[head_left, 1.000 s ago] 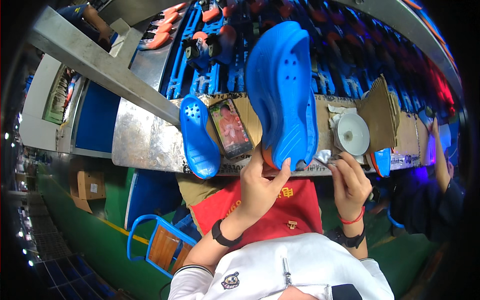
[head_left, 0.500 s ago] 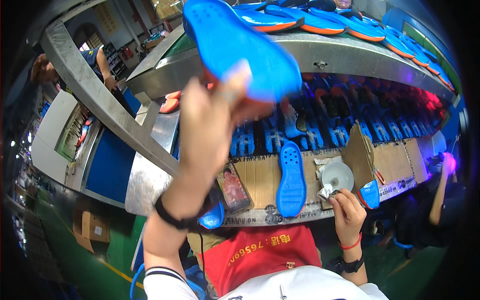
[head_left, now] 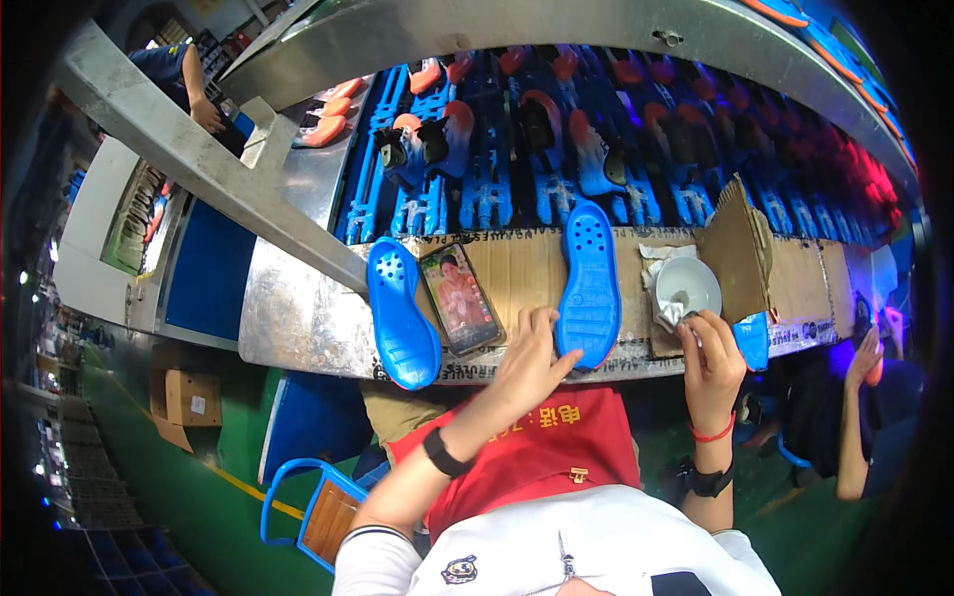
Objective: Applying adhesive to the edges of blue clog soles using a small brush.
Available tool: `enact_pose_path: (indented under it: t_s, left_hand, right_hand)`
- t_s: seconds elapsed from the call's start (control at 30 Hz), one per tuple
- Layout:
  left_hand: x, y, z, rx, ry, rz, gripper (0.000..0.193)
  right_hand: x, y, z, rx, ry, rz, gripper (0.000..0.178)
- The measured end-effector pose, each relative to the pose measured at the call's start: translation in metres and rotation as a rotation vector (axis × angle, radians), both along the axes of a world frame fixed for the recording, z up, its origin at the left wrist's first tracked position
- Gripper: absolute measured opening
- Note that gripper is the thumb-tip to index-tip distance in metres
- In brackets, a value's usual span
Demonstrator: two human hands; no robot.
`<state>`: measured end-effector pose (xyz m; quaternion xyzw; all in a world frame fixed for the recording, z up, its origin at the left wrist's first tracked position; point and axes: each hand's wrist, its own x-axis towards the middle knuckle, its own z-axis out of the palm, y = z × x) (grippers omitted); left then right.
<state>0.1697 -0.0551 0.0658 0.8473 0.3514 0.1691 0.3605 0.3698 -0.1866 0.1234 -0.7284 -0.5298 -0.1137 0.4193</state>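
Note:
A blue shoe sole (head_left: 591, 288) lies upright on the cardboard-covered bench in front of me. My left hand (head_left: 527, 368) is at its lower left edge, thumb and fingers apart, with the thumb at the heel end. My right hand (head_left: 712, 363) pinches a crumpled white wad (head_left: 674, 309), cloth or paper, at the near rim of a white bowl (head_left: 693, 283). A second blue sole (head_left: 402, 318) rests to the left, beside a phone (head_left: 461, 298) with a lit screen. Another blue sole (head_left: 752, 341) shows partly, right of my right hand.
A cardboard flap (head_left: 735, 248) stands up behind the bowl. Beyond the bench runs a rack of blue holders (head_left: 487, 199) carrying shoes. A metal frame post (head_left: 209, 159) slants across the left, under a metal shelf edge (head_left: 477, 45). Other people are at far left and right.
My left hand has come down from the upper shelf to the bench sole. The blue sole it held up is no longer in it. My right hand stays at the bowl. The view has tilted down.

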Motion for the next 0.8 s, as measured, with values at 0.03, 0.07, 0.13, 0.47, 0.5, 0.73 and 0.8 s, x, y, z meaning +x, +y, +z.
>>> enact_pose_path:
  t_s: [0.03, 0.07, 0.13, 0.47, 0.5, 0.73, 0.8]
  left_hand:
    - [0.005, -0.009, -0.012, -0.064, -0.035, 0.058, 0.059]
    - [0.008, -0.014, -0.020, -0.128, -0.070, 0.115, 0.059]
    - [0.015, -0.015, -0.030, -0.117, -0.162, 0.156, 0.059]
    - [0.001, 0.014, 0.040, -1.314, -0.729, 0.144, 0.050]
    - [-0.002, 0.009, 0.047, -1.278, -0.783, 0.110, 0.052]
    - [0.001, -0.008, 0.047, -1.103, -0.799, 0.143, 0.063]
    - [0.002, -0.009, 0.046, -0.989, -0.803, 0.108, 0.064]
  right_hand:
    - [0.005, -0.001, -0.004, -0.017, -0.023, -0.019, 0.015]
    - [0.007, -0.001, -0.006, -0.027, -0.023, -0.029, 0.015]
    - [0.012, 0.001, -0.007, -0.032, -0.068, -0.030, 0.015]
    - [0.037, 0.016, -0.023, -0.190, -0.161, -0.101, 0.010]
    - [0.038, 0.017, -0.025, -0.214, -0.167, -0.087, 0.010]
    - [0.042, 0.020, -0.031, -0.267, -0.171, -0.050, 0.009]
    - [0.043, 0.017, -0.026, -0.246, -0.156, -0.046, 0.009]
